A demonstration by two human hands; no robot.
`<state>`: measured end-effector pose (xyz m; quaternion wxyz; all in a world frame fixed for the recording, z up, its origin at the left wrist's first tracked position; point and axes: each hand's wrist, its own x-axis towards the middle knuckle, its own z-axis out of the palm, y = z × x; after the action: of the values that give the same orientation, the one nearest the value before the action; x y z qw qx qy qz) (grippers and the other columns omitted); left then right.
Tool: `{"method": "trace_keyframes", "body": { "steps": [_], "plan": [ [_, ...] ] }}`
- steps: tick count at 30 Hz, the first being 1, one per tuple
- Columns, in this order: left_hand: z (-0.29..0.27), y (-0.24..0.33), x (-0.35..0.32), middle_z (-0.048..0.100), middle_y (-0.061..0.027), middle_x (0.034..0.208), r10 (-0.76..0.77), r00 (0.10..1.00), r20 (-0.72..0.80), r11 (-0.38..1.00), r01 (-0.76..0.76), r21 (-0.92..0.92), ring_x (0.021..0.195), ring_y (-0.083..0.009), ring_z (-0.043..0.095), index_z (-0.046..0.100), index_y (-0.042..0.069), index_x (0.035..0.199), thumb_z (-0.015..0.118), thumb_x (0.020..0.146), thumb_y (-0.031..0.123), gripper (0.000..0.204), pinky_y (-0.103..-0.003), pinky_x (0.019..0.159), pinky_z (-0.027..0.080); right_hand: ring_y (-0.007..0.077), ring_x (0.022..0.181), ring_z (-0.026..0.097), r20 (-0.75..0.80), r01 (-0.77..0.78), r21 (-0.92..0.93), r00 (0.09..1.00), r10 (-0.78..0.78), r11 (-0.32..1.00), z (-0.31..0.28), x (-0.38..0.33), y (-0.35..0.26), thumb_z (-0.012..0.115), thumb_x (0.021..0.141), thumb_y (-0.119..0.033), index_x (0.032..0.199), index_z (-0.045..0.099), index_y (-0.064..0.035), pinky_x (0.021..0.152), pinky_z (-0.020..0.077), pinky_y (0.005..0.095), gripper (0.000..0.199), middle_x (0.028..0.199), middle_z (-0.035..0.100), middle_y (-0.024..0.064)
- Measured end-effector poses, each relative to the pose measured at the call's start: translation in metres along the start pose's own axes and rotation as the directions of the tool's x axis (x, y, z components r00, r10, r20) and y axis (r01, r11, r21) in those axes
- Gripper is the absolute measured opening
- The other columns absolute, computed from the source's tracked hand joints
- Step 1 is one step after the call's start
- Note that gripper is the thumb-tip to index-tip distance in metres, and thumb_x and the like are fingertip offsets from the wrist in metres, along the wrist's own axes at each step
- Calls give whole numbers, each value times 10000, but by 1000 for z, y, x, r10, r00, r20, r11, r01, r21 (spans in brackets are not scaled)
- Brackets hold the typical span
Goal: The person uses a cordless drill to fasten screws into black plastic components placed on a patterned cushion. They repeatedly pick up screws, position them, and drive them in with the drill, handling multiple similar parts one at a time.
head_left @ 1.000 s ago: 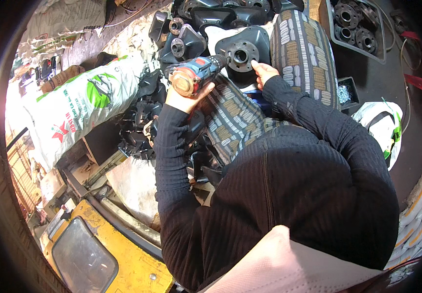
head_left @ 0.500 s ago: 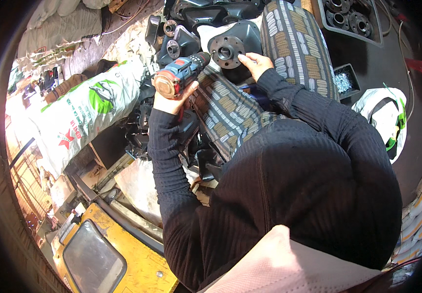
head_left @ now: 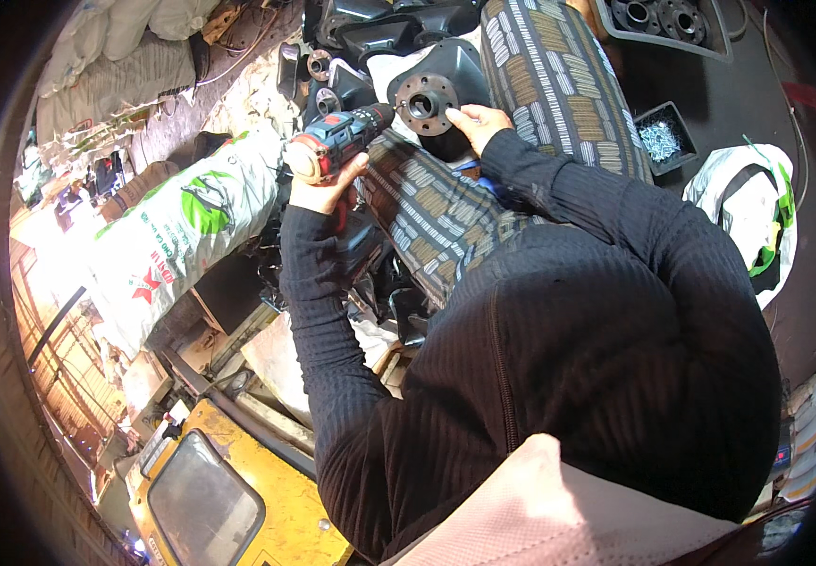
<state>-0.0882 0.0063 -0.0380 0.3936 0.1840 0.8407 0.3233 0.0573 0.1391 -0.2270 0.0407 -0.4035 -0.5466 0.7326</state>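
Note:
My left hand [head_left: 328, 189] is closed round the handle of a blue-and-red cordless drill [head_left: 337, 141]. The drill's dark chuck points right, close to the left edge of a round steel flange [head_left: 427, 101] with a ring of holes. That flange sits on the end of a black, flared moulded part [head_left: 460, 71], which leans between my patterned trouser legs [head_left: 441, 203]. At the flange's right rim, my right hand [head_left: 479, 124] has thumb and fingertips pinched together. Whatever is between those fingertips is too small to make out.
More black moulded parts [head_left: 384, 38] lie beyond the flange. A grey bin [head_left: 721, 47] holds several flanges at far right; below it a small tray [head_left: 664, 141] holds screws. White sacks [head_left: 191, 212] lie at left, a yellow machine panel [head_left: 285, 528] at lower left, a white bag [head_left: 738, 212] at right.
The whole view has shifted and turned slightly. Both hands keep nearly the same places against the flange, with the drill's chuck still beside its left edge.

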Motion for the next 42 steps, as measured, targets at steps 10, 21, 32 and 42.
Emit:
{"method": "trace_keyframes", "body": {
  "steps": [10, 21, 32, 42],
  "plan": [
    [-9, 23, 32, 592, -84, 1029, 208, 968, 138, 912, -243, 332, 909, -189, 572, 536, 26, 1102, 745, 695, 221, 498, -298, 815, 456, 233, 774, 619, -23, -66, -27, 998, 66, 997, -2, -1, 2, 573, 817, -368, 950, 631, -23, 716, 459, 326, 375, 856, 650, 141],
    [-11, 26, 46, 562, -112, 1118, 211, 931, 298, 704, -356, 614, 1057, -232, 516, 527, 66, 1144, 715, 718, 334, 538, -327, 932, 381, 126, 742, 588, -91, -228, 46, 969, 231, 973, -1, -7, -12, 645, 792, -345, 987, 614, 38, 696, 459, 259, 431, 850, 655, 99],
    [-2, 16, 45, 590, -121, 1087, 15, 990, 137, 798, -94, 596, 979, -235, 577, 548, 52, 1126, 713, 700, 424, 589, -312, 871, 438, 161, 716, 609, -91, -199, 54, 975, 203, 978, 4, 2, 6, 634, 798, -329, 1013, 602, 34, 634, 477, 290, 423, 882, 649, 111],
    [12, 31, -80, 596, -54, 788, 148, 988, 48, 988, -149, 35, 565, -126, 530, 554, 27, 1013, 692, 721, 98, 330, -266, 486, 419, 157, 753, 556, 689, -642, 609, 719, 91, 465, -52, -26, -22, 334, 923, -212, 1227, 424, 51, 639, 501, 299, 412, 870, 545, 59]
  ]
}}
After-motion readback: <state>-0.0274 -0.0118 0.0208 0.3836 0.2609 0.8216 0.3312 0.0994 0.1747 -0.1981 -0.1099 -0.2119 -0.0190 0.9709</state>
